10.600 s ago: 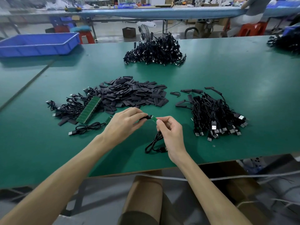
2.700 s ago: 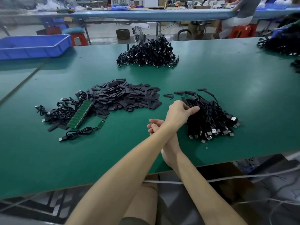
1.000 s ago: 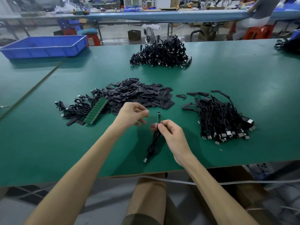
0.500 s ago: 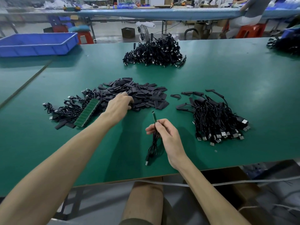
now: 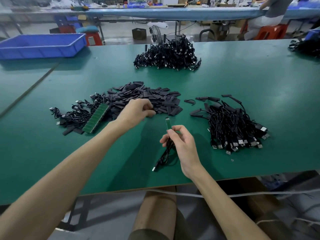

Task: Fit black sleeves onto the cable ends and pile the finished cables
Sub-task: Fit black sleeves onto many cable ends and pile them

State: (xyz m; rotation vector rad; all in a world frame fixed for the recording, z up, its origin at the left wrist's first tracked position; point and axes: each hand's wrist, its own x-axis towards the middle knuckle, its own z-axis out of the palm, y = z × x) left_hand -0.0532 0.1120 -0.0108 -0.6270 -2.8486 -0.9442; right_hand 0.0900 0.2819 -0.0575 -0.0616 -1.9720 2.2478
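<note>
Across most of the frame, green table. At upper left, blue tray. At top centre, far cable heap. Left of centre, black sleeves in a heap, with unsleeved cables and a green board strip at its left edge. At right, finished cables in a pile. At centre, left hand on the near edge of the black sleeves, fingers curled down; not possible to tell whether pinching one. Just below and right of it, right hand pinching a cable, with bare green board end pointing up and coil trailing onto the table.

Left hand extended, fingers curled; right hand pinching.
</note>
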